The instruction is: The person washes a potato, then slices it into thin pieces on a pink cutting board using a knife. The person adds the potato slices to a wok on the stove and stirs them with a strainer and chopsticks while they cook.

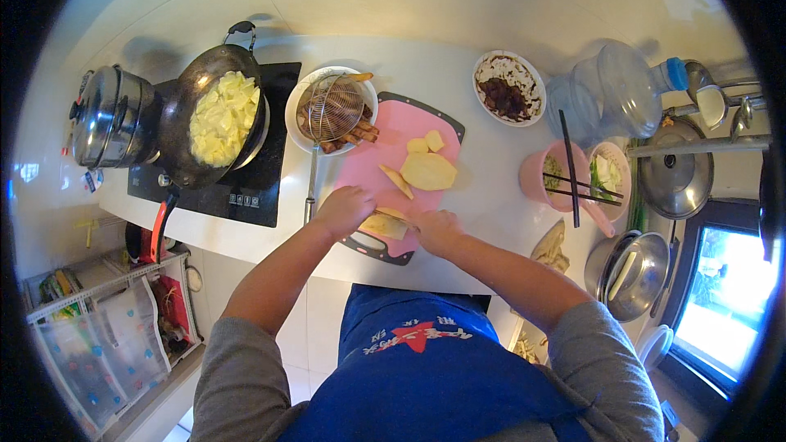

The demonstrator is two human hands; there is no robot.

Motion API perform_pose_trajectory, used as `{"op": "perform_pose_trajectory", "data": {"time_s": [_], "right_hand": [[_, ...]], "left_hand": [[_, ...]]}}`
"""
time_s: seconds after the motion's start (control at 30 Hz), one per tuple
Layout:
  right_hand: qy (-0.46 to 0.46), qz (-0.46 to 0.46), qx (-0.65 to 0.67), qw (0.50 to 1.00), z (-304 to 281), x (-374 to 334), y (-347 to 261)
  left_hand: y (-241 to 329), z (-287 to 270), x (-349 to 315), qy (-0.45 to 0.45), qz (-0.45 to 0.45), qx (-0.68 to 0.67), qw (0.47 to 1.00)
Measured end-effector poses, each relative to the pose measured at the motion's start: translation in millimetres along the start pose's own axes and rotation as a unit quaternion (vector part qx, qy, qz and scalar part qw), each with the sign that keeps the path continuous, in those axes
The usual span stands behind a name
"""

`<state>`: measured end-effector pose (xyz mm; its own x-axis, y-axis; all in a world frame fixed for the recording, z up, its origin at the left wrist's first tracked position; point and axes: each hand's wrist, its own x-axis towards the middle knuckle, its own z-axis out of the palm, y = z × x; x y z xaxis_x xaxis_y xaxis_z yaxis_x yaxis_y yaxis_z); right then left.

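Observation:
A pink cutting board with dark grey ends lies on the counter before me. My left hand is closed, its curled fingers pressing a potato piece at the board's near left; most of that piece is hidden. My right hand is wrapped round a kitchen knife's handle. The knife's blade points left across the near part of the board, toward my left fingers. Beyond the hands lie a large peeled potato piece, a thin potato slice and small potato chunks.
Left on a black cooktop stands a wok of pale yellow pieces, beside a steel pot. A wire skimmer rests on a white bowl of brown pieces. At right are another bowl, a pink pot and chopsticks.

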<state>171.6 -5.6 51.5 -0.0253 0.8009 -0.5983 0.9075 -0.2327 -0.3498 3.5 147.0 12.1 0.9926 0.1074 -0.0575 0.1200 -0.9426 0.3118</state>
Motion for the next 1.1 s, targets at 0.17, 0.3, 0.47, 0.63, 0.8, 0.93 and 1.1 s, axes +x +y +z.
{"op": "perform_pose_trajectory", "data": {"time_s": [0.17, 0.3, 0.47, 0.63, 0.8, 0.93, 1.1], "right_hand": [[-0.021, 0.088, 0.070, 0.994, 20.7, 15.0, 3.6], [0.011, 0.055, 0.090, 0.994, 33.4, 5.5, 3.5], [-0.038, 0.018, 0.019, 0.999, 12.6, 25.6, 21.2], [0.014, -0.001, 0.085, 0.996, 20.4, 21.5, 38.4], [0.111, 0.058, 0.216, 0.968, 18.0, -16.4, 33.2], [0.152, 0.105, 0.297, 0.937, 22.4, -44.8, 33.2], [0.169, 0.141, 0.382, 0.897, 28.2, -65.9, 35.0]], "left_hand": [[9.5, 3.8, -5.0, 0.013, 0.014, 0.003, 1.000], [27.1, 6.9, -17.5, 0.008, 0.013, 0.008, 1.000], [9.5, 6.9, -6.4, -0.017, -0.050, -0.016, 0.998], [30.9, -24.8, -15.1, 0.253, -0.024, -0.014, 0.967], [57.7, 5.9, -33.8, 0.104, -0.089, -0.110, 0.984], [57.8, 37.9, -13.8, -0.040, -0.118, -0.100, 0.987], [40.7, 27.8, -9.8, -0.060, -0.221, -0.430, 0.873]]}}
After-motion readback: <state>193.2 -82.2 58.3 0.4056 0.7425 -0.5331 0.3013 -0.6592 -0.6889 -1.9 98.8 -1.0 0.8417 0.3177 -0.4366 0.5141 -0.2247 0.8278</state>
